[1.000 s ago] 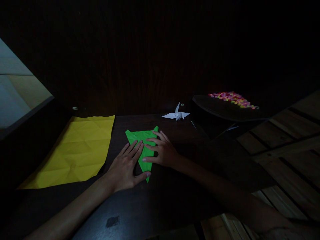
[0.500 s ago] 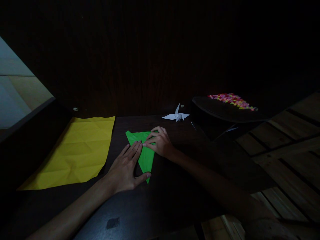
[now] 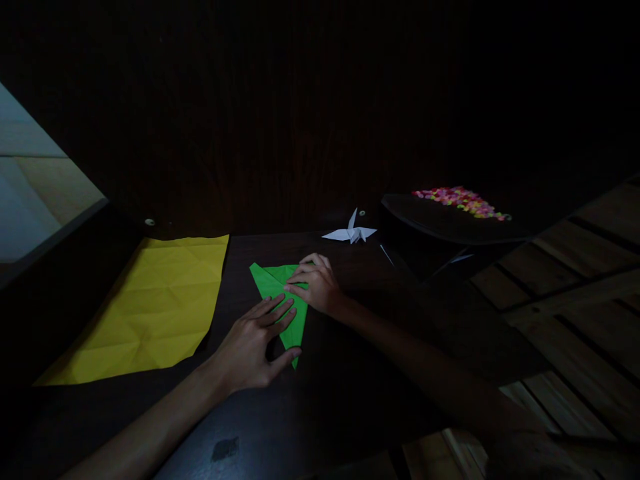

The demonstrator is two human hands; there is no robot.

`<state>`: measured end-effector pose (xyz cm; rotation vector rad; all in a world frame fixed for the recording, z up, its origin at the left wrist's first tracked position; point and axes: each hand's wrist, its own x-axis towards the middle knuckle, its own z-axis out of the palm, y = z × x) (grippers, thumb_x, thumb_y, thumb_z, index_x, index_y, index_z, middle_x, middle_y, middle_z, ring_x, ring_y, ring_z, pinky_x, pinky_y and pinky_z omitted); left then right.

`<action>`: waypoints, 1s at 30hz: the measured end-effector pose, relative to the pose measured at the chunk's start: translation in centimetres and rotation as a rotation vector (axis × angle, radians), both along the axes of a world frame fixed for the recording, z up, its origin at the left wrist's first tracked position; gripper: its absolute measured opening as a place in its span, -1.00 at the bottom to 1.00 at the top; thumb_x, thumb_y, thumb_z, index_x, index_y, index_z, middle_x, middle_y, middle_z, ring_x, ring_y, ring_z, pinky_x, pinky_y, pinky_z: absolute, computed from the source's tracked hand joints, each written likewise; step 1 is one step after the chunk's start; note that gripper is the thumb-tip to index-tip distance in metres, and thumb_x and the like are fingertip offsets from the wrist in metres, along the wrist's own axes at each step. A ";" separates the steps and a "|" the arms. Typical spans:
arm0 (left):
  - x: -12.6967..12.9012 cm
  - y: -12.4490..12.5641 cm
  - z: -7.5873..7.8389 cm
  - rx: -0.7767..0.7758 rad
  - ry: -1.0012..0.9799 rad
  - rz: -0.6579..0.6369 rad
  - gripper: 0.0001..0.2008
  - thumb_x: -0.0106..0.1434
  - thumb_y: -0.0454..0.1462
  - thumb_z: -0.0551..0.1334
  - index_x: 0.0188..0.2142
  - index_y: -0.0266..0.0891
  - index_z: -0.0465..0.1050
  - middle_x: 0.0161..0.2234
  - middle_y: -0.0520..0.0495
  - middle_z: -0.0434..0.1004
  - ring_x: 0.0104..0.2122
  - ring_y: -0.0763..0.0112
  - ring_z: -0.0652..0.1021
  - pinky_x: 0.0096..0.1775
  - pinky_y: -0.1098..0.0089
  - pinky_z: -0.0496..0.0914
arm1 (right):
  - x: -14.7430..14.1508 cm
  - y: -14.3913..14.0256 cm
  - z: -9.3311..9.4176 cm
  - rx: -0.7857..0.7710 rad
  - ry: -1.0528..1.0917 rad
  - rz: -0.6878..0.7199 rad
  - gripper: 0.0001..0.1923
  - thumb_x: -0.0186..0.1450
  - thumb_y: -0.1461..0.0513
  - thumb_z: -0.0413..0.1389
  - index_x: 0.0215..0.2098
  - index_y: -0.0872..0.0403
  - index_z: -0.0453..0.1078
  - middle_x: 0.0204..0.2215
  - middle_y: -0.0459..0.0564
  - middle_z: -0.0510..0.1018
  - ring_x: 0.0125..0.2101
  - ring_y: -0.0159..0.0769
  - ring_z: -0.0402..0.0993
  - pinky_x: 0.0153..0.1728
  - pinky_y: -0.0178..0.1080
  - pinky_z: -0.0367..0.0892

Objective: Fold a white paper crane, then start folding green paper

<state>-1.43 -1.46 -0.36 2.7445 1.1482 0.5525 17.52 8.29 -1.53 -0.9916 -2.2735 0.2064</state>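
Note:
A green folded sheet of paper [image 3: 299, 319], roughly triangular, lies on the dark table with its narrow point toward me. My left hand [image 3: 253, 347] rests flat on its left side, fingers spread and thumb near the lower tip. At the upper right part of the paper is my right hand [image 3: 320, 287], fingers bent and drawn together on it. The thumb and forefinger tips touch the paper near its middle. The right hand hides the paper's upper right corner.
A creased yellow sheet [image 3: 165, 307] lies on the left. A white origami crane [image 3: 353, 233] stands behind the green paper. On the right, a dark curved shelf [image 3: 425, 223] bears a heap of small pink, red and yellow pieces [image 3: 463, 200]. A dark panel [image 3: 275, 133] rises at the back.
My left fingers have slid down the green paper, away from my right fingertips, and spread a little more. My right hand stays in nearly the same place.

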 end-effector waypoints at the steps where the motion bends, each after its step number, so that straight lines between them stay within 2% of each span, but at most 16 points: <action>1: 0.0 0.0 0.0 0.002 0.008 0.004 -0.41 0.23 -0.03 0.21 0.17 -0.31 0.34 0.16 -0.26 0.38 0.20 -0.03 0.32 0.15 -0.03 0.31 | 0.0 -0.1 0.0 0.010 -0.008 0.010 -0.89 0.22 0.15 0.27 -0.29 -0.05 0.59 -0.34 -0.06 0.61 -0.11 -0.15 0.31 0.01 -0.02 0.11; 4: -0.1 0.0 -0.1 0.011 0.016 0.003 -0.40 0.23 -0.02 0.21 0.18 -0.31 0.33 0.17 -0.26 0.38 0.19 -0.02 0.33 0.15 -0.03 0.30 | 0.6 -0.7 0.2 0.051 -0.017 0.033 -0.83 0.25 0.17 0.23 -0.18 -0.05 0.56 -0.24 -0.06 0.61 -0.04 -0.11 0.29 0.04 0.01 0.11; 7: 0.0 0.0 0.1 0.008 0.019 0.002 -0.39 0.24 -0.02 0.21 0.19 -0.30 0.32 0.18 -0.24 0.36 0.19 -0.02 0.33 0.15 -0.02 0.30 | 1.7 -2.0 0.5 0.076 0.008 -0.033 -0.77 0.24 0.16 0.23 -0.13 -0.02 0.54 -0.08 -0.02 0.57 0.03 -0.06 0.24 0.02 0.03 0.16; 12: 0.1 -0.1 0.4 -0.012 0.024 0.001 -0.40 0.24 -0.03 0.20 0.19 -0.27 0.31 0.20 -0.22 0.34 0.21 -0.02 0.31 0.16 -0.03 0.30 | 3.3 -5.0 1.0 0.032 -0.061 -0.056 -0.57 0.16 0.07 0.28 -0.03 0.02 0.48 0.04 0.06 0.47 0.08 0.00 0.19 0.02 0.09 0.21; 14: 0.1 -0.1 0.3 -0.010 0.026 0.001 -0.41 0.24 -0.03 0.20 0.18 -0.27 0.33 0.21 -0.22 0.32 0.21 -0.03 0.31 0.16 -0.04 0.30 | 3.6 -6.0 1.0 0.048 -0.057 -0.052 -0.57 0.14 0.06 0.30 -0.06 0.03 0.49 0.02 0.08 0.47 0.08 0.02 0.18 0.02 0.10 0.22; 17: 0.1 -0.1 0.1 -0.010 0.010 0.005 -0.42 0.24 -0.04 0.20 0.18 -0.28 0.33 0.20 -0.23 0.33 0.20 -0.03 0.31 0.15 -0.05 0.30 | 3.6 -7.1 0.7 0.081 -0.053 -0.037 -0.69 0.17 0.06 0.28 -0.16 -0.01 0.54 0.00 0.06 0.48 0.08 0.01 0.18 0.02 0.09 0.23; 21: 0.2 -0.1 0.0 -0.017 0.015 0.008 -0.41 0.24 -0.05 0.19 0.18 -0.31 0.33 0.20 -0.24 0.32 0.21 -0.02 0.31 0.17 -0.04 0.29 | 3.4 -8.2 0.4 0.126 -0.061 0.064 -0.85 0.23 0.12 0.24 -0.26 -0.04 0.57 -0.01 -0.01 0.49 0.09 -0.04 0.19 0.05 0.03 0.23; 26: 0.1 -0.1 0.0 -0.031 -0.008 0.011 -0.41 0.24 -0.05 0.21 0.19 -0.28 0.31 0.21 -0.24 0.31 0.21 -0.02 0.30 0.17 -0.04 0.28 | 3.3 -9.3 0.5 0.159 -0.093 0.160 -0.86 0.27 0.19 0.16 -0.22 -0.04 0.56 0.03 -0.01 0.46 0.09 -0.06 0.20 0.06 0.04 0.22; 30: 0.0 -0.1 -0.2 -0.016 0.008 0.000 -0.42 0.25 -0.04 0.19 0.20 -0.26 0.31 0.23 -0.22 0.29 0.22 0.01 0.29 0.18 -0.02 0.27 | 3.4 -10.1 0.6 0.100 -0.068 0.195 -0.80 0.22 0.23 0.17 -0.19 -0.05 0.55 0.08 -0.01 0.43 0.11 -0.05 0.19 0.03 0.04 0.25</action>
